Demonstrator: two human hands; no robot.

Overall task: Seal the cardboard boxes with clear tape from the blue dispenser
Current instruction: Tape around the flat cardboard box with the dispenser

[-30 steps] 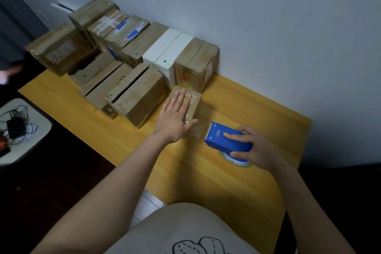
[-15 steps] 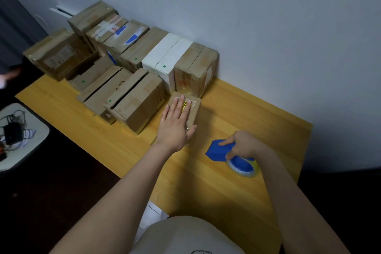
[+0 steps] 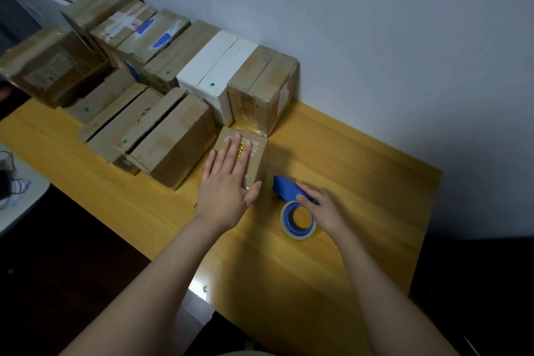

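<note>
Blue dispenser (image 3: 284, 188) now laid down under my relaxed right hand (image 3: 323, 209); flat left hand (image 3: 225, 185) presses the box (image 3: 256, 163), taping apparently done.

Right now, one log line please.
left hand flat on small box | right hand resting on blue dispenser | dispenser lying on table

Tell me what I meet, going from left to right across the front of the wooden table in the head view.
white side table → cardboard box with gaping flaps → left hand → blue tape dispenser → right hand
</note>
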